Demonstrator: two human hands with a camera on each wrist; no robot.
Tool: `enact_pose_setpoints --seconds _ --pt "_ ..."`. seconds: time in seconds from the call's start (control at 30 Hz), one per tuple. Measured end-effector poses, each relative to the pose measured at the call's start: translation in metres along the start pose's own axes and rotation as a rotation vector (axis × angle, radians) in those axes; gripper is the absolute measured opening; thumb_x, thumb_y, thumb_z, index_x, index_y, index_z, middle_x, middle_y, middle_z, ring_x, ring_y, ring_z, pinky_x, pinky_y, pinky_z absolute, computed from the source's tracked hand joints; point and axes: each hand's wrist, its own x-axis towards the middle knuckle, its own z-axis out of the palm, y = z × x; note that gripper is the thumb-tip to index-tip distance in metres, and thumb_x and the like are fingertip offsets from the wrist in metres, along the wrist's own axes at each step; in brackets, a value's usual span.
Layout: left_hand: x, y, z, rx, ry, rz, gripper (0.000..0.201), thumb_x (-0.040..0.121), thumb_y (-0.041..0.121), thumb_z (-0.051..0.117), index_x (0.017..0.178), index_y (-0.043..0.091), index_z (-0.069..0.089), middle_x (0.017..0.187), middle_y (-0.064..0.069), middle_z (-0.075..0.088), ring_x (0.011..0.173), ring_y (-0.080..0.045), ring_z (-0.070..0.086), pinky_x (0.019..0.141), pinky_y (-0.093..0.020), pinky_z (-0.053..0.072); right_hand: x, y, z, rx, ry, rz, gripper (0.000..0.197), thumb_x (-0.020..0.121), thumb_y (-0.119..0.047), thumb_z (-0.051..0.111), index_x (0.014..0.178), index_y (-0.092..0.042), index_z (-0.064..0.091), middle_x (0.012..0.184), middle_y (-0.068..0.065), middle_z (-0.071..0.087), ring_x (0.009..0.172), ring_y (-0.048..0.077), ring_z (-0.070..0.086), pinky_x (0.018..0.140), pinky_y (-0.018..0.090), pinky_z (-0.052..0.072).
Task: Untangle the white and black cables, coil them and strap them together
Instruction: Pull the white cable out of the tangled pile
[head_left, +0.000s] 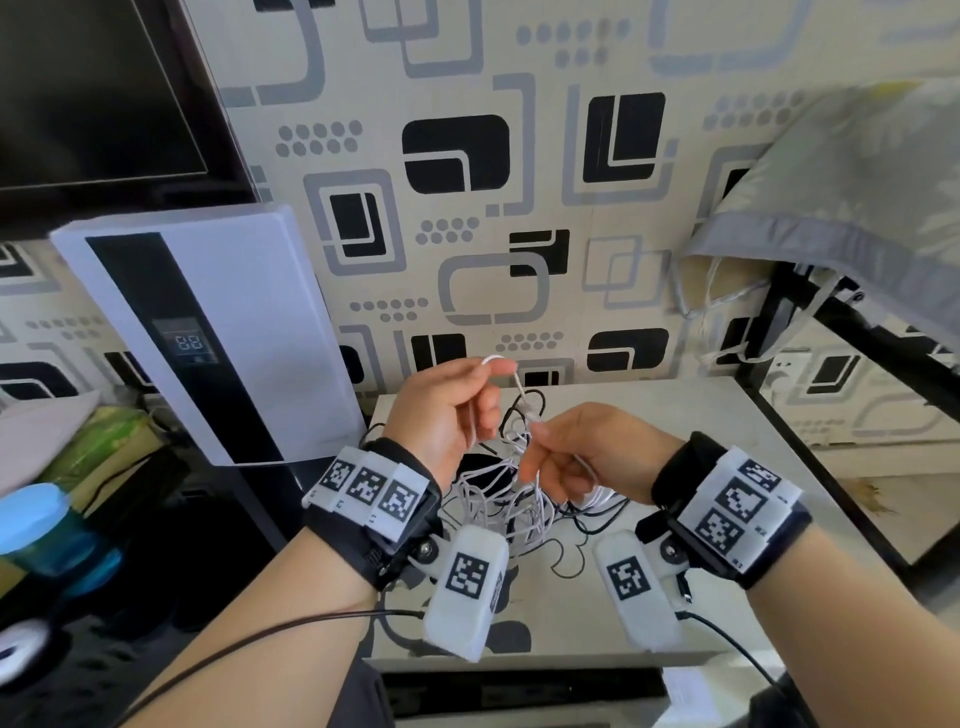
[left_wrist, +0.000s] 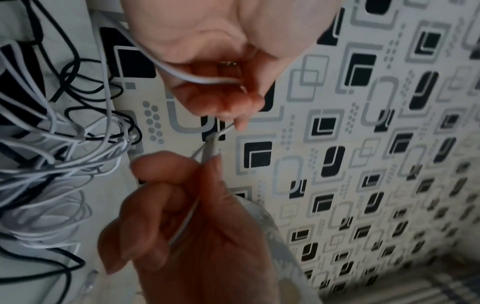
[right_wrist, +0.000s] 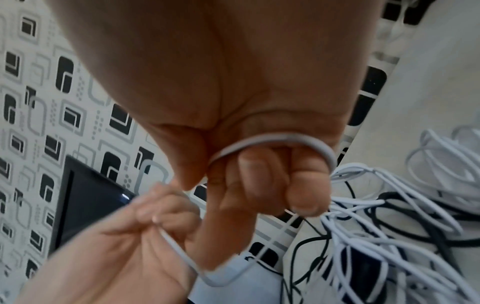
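Observation:
A tangle of white cable (head_left: 498, 493) and thin black cable (head_left: 597, 512) lies on the small patterned table (head_left: 701, 415), partly lifted. My left hand (head_left: 491, 371) is raised above it and pinches a loop of the white cable (left_wrist: 197, 79) between thumb and fingers. Just to its right and lower, my right hand (head_left: 535, 434) pinches the same white cable (right_wrist: 272, 139), which curves over its curled fingers. In the wrist views the two hands nearly touch: left hand (left_wrist: 233, 115), right hand (left_wrist: 207, 164); right hand (right_wrist: 233, 185), left hand (right_wrist: 155, 209). The black cable (right_wrist: 389, 197) stays on the table.
A white appliance with a dark display panel (head_left: 208, 332) leans at the table's left edge. Behind it is a dark screen (head_left: 93, 88). A blue bottle (head_left: 36, 525) stands at the far left. A black frame draped with grey cloth (head_left: 857, 182) borders the right.

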Motion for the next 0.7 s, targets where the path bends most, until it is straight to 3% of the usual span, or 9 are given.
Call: enact_pose_setpoints --seconds 0.17,0.27,0.37,0.47,0.53,0.63,0.7 --pt "-0.008 -0.003 0.008 0.297 -0.098 0.13 0.024 0.098 0.004 0.047 0.1 0.0 0.071 0.059 -0.001 0.055 0.054 -0.014 0.05 0.056 -0.022 0.046 0.004 -0.001 0.003 -0.029 0.122 0.193 0.055 0.104 -0.033 0.034 0.092 0.01 0.067 0.077 0.024 0.07 0.041 0.02 0.05 0.04 0.023 0.034" --pt "-0.009 -0.009 0.011 0.412 -0.161 0.164 0.031 0.098 -0.003 0.042 0.113 0.008 0.067 0.064 -0.004 0.059 0.054 -0.017 0.051 0.057 -0.023 0.045 0.005 -0.004 0.001 0.3 0.235 0.239 0.055 0.104 -0.036 0.032 0.093 0.007 0.065 0.084 0.024 0.071 0.059 0.027 0.067 0.046 0.025 0.046" --pt "-0.008 -0.016 0.011 0.543 -0.254 0.176 0.04 0.095 0.004 0.041 0.119 0.026 0.063 0.073 -0.001 0.063 0.063 -0.018 0.053 0.066 -0.029 0.047 0.004 -0.009 -0.001 0.749 0.262 0.187 0.05 0.103 -0.032 0.031 0.103 0.008 0.06 0.084 0.023 0.071 0.07 0.03 0.071 0.058 0.03 0.057" --pt "-0.008 -0.022 0.013 0.661 -0.34 0.156 0.054 0.086 0.01 0.042 0.126 0.04 0.06 0.095 -0.011 0.067 0.073 -0.019 0.057 0.072 -0.041 0.049 0.002 -0.013 -0.006 1.059 0.331 0.086 0.046 0.103 -0.027 0.031 0.106 0.008 0.06 0.091 0.024 0.071 0.073 0.032 0.072 0.063 0.039 0.061" --pt "-0.01 -0.024 0.013 0.653 -0.387 0.123 0.054 0.09 0.006 0.043 0.126 0.043 0.06 0.103 -0.012 0.066 0.074 -0.016 0.055 0.07 -0.038 0.047 0.002 -0.013 -0.012 1.193 0.348 -0.008 0.049 0.102 -0.028 0.029 0.107 0.008 0.061 0.1 0.023 0.071 0.081 0.034 0.072 0.07 0.047 0.058" --pt "-0.014 -0.023 0.017 0.516 -0.428 0.039 0.046 0.099 -0.001 0.044 0.131 0.029 0.056 0.09 -0.003 0.066 0.064 -0.016 0.043 0.06 -0.025 0.038 0.001 -0.014 -0.021 1.361 0.371 -0.131 0.056 0.101 -0.027 0.03 0.082 0.006 0.071 0.093 0.022 0.072 0.077 0.035 0.072 0.067 0.054 0.055" --pt "-0.012 -0.022 0.016 0.574 -0.394 0.063 0.039 0.098 0.003 0.05 0.128 0.026 0.059 0.075 0.001 0.067 0.055 -0.015 0.041 0.054 -0.019 0.035 -0.002 -0.015 -0.025 1.422 0.426 -0.142 0.053 0.099 -0.025 0.033 0.067 -0.001 0.068 0.074 0.012 0.072 0.061 0.028 0.07 0.06 0.048 0.058"
